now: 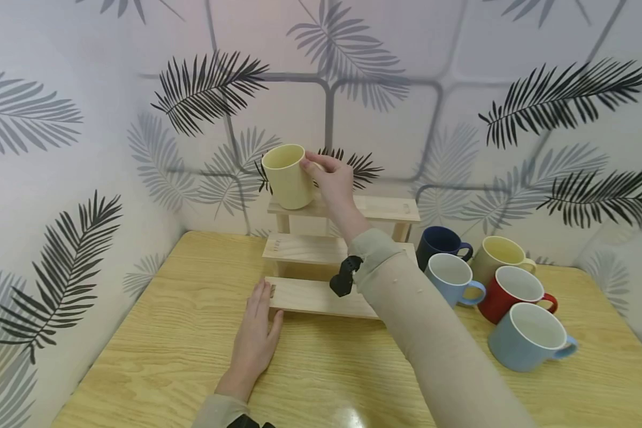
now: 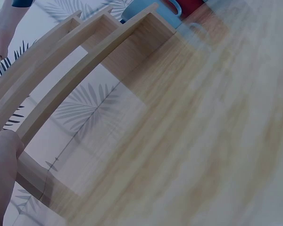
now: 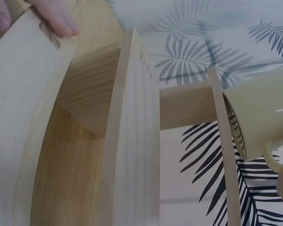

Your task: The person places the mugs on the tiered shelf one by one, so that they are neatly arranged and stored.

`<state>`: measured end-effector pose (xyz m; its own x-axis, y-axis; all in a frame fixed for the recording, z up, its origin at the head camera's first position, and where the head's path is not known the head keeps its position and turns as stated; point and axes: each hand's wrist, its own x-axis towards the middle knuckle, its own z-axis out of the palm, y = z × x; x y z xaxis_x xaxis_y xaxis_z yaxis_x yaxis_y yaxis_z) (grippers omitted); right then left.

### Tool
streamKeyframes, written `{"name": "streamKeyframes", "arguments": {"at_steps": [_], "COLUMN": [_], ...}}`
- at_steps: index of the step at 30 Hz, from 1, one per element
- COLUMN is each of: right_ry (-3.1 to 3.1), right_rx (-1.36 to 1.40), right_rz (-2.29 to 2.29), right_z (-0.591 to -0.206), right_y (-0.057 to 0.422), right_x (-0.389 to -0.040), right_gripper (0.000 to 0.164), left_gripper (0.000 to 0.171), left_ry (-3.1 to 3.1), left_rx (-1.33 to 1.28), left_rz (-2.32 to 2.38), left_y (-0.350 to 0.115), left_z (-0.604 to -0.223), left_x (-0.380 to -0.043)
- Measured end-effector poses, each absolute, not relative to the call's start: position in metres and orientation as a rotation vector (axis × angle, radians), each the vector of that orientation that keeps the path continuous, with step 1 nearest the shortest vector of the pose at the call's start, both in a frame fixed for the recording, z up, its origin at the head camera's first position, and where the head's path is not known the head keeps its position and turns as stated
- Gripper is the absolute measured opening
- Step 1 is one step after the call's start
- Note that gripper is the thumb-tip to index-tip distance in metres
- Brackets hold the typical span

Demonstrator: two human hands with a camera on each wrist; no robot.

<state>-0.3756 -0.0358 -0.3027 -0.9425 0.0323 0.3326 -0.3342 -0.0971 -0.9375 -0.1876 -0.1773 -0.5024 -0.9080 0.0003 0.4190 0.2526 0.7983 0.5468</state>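
A pale yellow mug (image 1: 286, 181) is at the left end of the top board of a three-step wooden rack (image 1: 321, 297). My right hand (image 1: 334, 178) pinches its handle between thumb and fingers. In the right wrist view the mug's base (image 3: 236, 127) is against or just over the board's edge; whether it bears fully on the board I cannot tell. My left hand (image 1: 254, 336) rests with straight fingers at the left end of the rack's lowest board, thumb by its front edge. The left wrist view shows part of that hand (image 2: 2, 165) beside the board.
Right of the rack stand a dark blue mug (image 1: 440, 241), a light blue mug (image 1: 449, 282), a second yellow mug (image 1: 487, 261), a red mug (image 1: 497, 297) and a wide light blue mug (image 1: 519, 345). A leaf-patterned wall (image 1: 380, 131) rises behind the wooden table (image 1: 160, 333).
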Motion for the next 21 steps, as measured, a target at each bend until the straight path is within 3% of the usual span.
{"name": "streamKeyframes", "arguments": {"at_steps": [12,21], "right_ry": [-1.864,-2.058], "right_rx": [0.334,0.383], "right_rz": [2.222,2.093], "right_z": [-0.317,-0.323], "right_y": [-0.021,-0.011], "right_x": [-0.385,-0.379], "right_gripper": [0.02,0.038], "left_gripper": [0.061,0.061], "left_ry": [-2.577,-2.584], "left_rx": [-0.185,-0.178], "left_rz": [-0.871,-0.873], "left_y": [-0.177,-0.176], "left_z": [-0.503,-0.504], "left_x": [-0.188,-0.189]}}
